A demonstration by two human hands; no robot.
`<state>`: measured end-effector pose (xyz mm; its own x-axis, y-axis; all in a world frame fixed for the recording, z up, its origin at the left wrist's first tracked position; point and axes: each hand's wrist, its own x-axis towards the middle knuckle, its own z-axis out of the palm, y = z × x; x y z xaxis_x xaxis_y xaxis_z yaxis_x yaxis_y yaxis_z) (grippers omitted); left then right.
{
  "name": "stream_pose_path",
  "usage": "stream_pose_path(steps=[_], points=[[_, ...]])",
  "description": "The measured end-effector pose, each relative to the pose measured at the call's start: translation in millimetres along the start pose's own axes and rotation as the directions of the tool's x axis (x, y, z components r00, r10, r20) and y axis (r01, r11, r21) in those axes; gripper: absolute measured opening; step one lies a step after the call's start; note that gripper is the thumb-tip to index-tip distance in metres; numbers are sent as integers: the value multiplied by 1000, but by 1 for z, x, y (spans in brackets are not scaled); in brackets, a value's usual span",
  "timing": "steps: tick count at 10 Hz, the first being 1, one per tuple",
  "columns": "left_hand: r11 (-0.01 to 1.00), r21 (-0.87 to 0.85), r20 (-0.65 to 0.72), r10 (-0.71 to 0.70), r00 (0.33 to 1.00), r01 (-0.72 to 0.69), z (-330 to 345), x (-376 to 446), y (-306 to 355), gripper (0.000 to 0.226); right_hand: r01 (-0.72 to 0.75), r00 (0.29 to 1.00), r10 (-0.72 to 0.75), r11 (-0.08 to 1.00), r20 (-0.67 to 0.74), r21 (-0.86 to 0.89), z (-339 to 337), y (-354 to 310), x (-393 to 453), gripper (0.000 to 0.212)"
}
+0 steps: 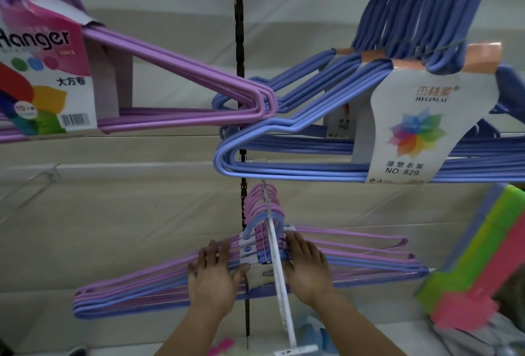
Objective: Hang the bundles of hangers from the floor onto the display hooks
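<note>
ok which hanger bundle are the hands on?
The low mixed pink-and-blue bundle on the white hook; left hand and right hand flank it. Upper bundles are single-colour, untouched.

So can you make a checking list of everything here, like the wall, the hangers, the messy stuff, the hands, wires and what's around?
Surface: slatted wall with a black upright strip.
Job's things: pink and blue bundle hanging on a white hook.
Clutter: purple bundle upper left, blue bundles upper right, bright green and pink stack at right.
Hands: left hand and right hand lie flat on the pink and blue bundle, fingers straight.
Cables: nothing seen.
Surroundings: small pink and blue items below, too blurred to name.
</note>
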<state>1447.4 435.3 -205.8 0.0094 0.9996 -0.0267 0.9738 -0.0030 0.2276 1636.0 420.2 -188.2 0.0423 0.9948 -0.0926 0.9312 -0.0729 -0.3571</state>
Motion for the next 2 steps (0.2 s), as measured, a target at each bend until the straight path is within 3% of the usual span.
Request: stream_pose_path(steps=[1, 2], points=[[998, -46, -1, -31, 1000, 30, -8, -15, -2, 67, -46, 995, 52, 997, -90, 65, -10, 6, -16, 58], [991, -95, -14, -97, 995, 95, -24, -35, -3, 66, -129, 971, 162, 974, -177, 186, -24, 19, -37, 59]])
